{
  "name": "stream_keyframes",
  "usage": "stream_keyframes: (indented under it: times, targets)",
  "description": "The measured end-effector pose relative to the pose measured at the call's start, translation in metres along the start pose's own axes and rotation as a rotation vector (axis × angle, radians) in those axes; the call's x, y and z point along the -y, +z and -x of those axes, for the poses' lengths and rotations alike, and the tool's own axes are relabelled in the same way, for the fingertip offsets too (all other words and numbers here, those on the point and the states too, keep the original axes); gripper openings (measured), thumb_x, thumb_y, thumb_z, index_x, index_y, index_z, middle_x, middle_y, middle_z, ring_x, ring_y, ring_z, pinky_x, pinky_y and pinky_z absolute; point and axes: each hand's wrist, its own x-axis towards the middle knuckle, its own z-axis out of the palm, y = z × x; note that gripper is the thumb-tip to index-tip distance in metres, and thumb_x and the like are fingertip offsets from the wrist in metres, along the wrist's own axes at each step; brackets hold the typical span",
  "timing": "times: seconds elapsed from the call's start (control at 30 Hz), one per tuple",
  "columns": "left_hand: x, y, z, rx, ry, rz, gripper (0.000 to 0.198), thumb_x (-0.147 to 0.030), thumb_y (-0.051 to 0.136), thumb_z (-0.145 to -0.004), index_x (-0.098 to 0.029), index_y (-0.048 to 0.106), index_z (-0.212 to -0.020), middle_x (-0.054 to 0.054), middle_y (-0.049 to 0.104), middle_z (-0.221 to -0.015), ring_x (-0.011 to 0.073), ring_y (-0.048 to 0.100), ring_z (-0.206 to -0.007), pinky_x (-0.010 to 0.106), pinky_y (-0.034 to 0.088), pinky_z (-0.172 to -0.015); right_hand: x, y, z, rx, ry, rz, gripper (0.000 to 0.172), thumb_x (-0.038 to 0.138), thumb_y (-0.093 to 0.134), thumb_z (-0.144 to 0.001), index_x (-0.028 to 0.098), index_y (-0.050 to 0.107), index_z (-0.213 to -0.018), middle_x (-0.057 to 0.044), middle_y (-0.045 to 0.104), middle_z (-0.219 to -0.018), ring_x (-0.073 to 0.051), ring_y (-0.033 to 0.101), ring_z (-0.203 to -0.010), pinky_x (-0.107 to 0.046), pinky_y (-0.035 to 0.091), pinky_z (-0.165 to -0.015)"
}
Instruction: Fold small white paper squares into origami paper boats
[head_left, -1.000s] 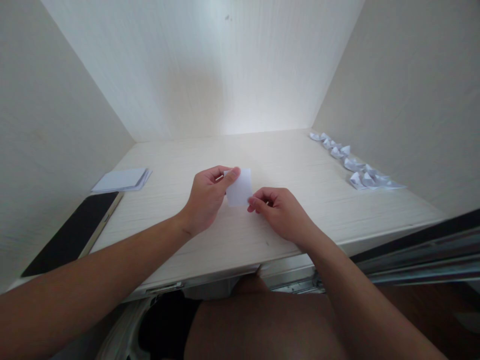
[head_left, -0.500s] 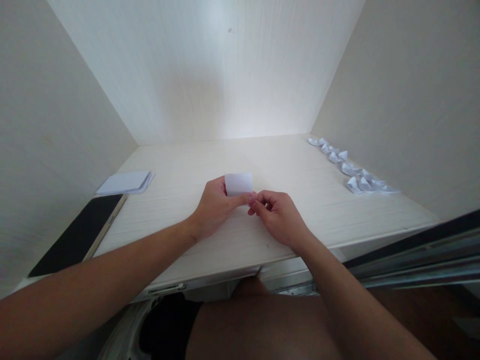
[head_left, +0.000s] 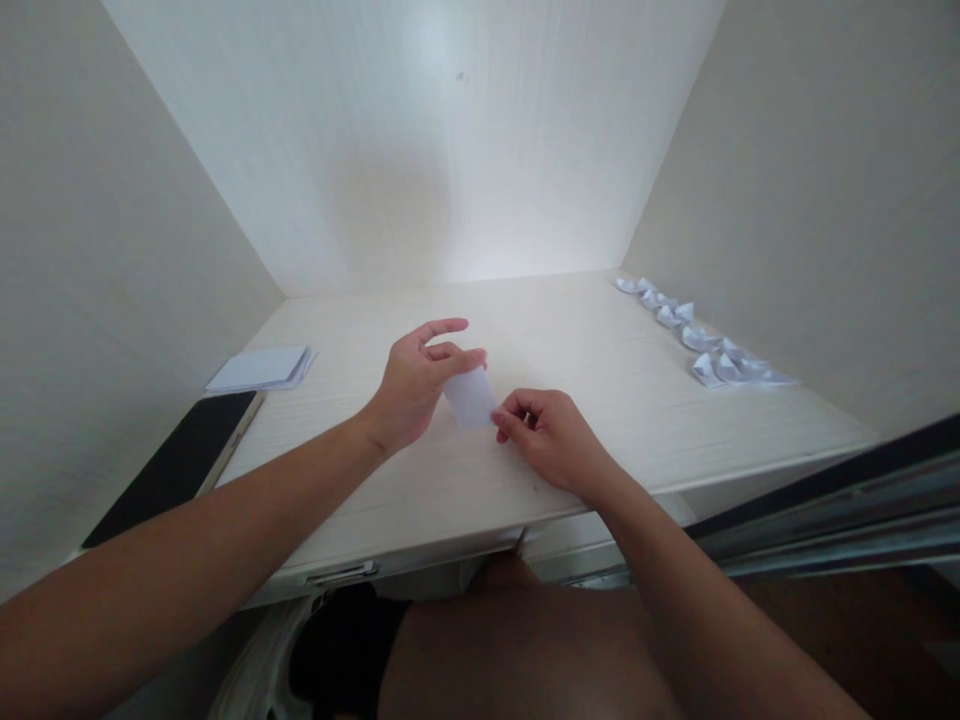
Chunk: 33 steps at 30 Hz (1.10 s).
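The pale tabletop (head_left: 585, 340) spans the middle of the frame and bears all loose items. A dark flat slab (head_left: 169, 465), light along one edge, lies at lower left. The left hand (head_left: 412, 390) and right hand (head_left: 551, 435) face each other near centre. A paper stack (head_left: 259, 367) at middle left seems placed for easy reach; a row of folded paper pieces (head_left: 699, 340) at middle right is presumably set aside. Smallest, at centre, is a white sheet (head_left: 470, 398): the left grip pinches its top, the right grip its lower right corner, probably for steadiness. No writing is legible.
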Motion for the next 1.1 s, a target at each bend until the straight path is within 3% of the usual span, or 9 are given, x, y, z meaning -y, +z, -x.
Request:
stream_keyframes:
  times: [0.13,0.27,0.37,0.6,0.7,0.77,0.87,0.9,1.1]
  targets:
    - [-0.004,-0.005,-0.009,-0.02,0.043,0.048,0.059,-0.022,0.095,-0.06,-0.012,0.065,-0.11,0.0,0.073,-0.067,0.0145,0.069,-0.068,0.028,0.053,-0.071,0.0,0.002,0.001,0.024,0.0,-0.014,0.026,0.011,0.065,-0.087,0.018,0.066,-0.062,0.003,0.062,-0.056,-0.012,0.048,-0.054,-0.028,0.035,-0.061]
    - [-0.009,-0.008,-0.018,-0.122,0.168,0.086,0.045,-0.022,0.093,-0.062,-0.014,0.068,-0.098,0.002,0.075,-0.075,0.0127,0.069,-0.07,0.029,0.054,-0.076,0.0,0.002,0.002,0.008,0.0,-0.037,0.026,0.012,0.065,-0.087,0.018,0.067,-0.062,0.003,0.061,-0.055,-0.012,0.048,-0.055,-0.028,0.035,-0.062]
    - [-0.004,-0.004,-0.016,-0.164,0.152,0.11,0.036,-0.03,0.091,-0.069,-0.015,0.068,-0.093,0.003,0.075,-0.079,0.0127,0.068,-0.073,0.028,0.053,-0.074,-0.004,-0.001,-0.001,-0.045,0.015,-0.071,0.026,0.017,0.063,-0.09,0.019,0.067,-0.064,0.002,0.063,-0.06,-0.013,0.049,-0.059,-0.029,0.037,-0.064]
    - [0.016,0.003,0.003,0.118,-0.06,-0.009,0.038,-0.032,0.093,-0.066,-0.012,0.074,-0.091,0.005,0.075,-0.083,0.0157,0.066,-0.074,0.029,0.049,-0.07,-0.013,-0.007,-0.005,-0.075,0.046,-0.157,0.027,0.028,0.06,-0.092,0.019,0.068,-0.068,0.0,0.065,-0.065,-0.015,0.052,-0.063,-0.03,0.039,-0.064]
    - [0.02,0.001,0.005,0.155,-0.074,-0.039,0.03,-0.029,0.091,-0.066,-0.013,0.072,-0.083,0.004,0.074,-0.079,0.0162,0.066,-0.071,0.03,0.049,-0.068,-0.014,-0.007,-0.004,-0.037,0.039,-0.193,0.024,0.032,0.063,-0.09,0.019,0.066,-0.07,-0.001,0.065,-0.067,-0.014,0.054,-0.063,-0.03,0.041,-0.064]
    - [0.023,0.0,0.004,0.146,-0.08,-0.022,0.028,-0.028,0.09,-0.068,-0.014,0.072,-0.084,0.003,0.075,-0.08,0.0158,0.065,-0.07,0.031,0.049,-0.069,-0.015,-0.006,-0.002,-0.042,0.027,-0.286,0.014,0.032,0.069,-0.085,0.019,0.067,-0.089,0.0,0.067,-0.076,-0.015,0.059,-0.067,-0.03,0.046,-0.065]
    - [0.024,0.0,0.003,0.136,-0.116,0.041,0.031,-0.025,0.09,-0.068,-0.013,0.073,-0.093,0.004,0.076,-0.085,0.0158,0.067,-0.074,0.032,0.052,-0.075,-0.017,-0.006,0.001,-0.049,-0.01,-0.396,0.055,0.024,0.075,-0.078,0.024,0.056,-0.129,0.0,0.067,-0.093,-0.016,0.066,-0.075,-0.031,0.053,-0.067]
    - [0.024,0.0,0.003,0.136,-0.139,0.057,0.033,-0.024,0.09,-0.068,-0.013,0.073,-0.094,0.004,0.076,-0.086,0.016,0.068,-0.076,0.032,0.053,-0.076,-0.017,-0.007,0.002,-0.051,-0.026,-0.38,0.06,0.02,0.073,-0.078,0.025,0.053,-0.134,-0.001,0.067,-0.097,-0.016,0.067,-0.077,-0.031,0.054,-0.068]
    - [0.02,0.001,0.003,0.153,-0.229,0.081,0.034,-0.019,0.093,-0.063,-0.012,0.07,-0.087,0.006,0.074,-0.085,0.0173,0.069,-0.078,0.034,0.056,-0.077,-0.019,-0.012,0.003,-0.145,-0.166,-0.11,0.016,0.016,0.062,-0.086,0.023,0.073,-0.095,-0.005,0.072,-0.096,-0.017,0.067,-0.079,-0.03,0.053,-0.066]
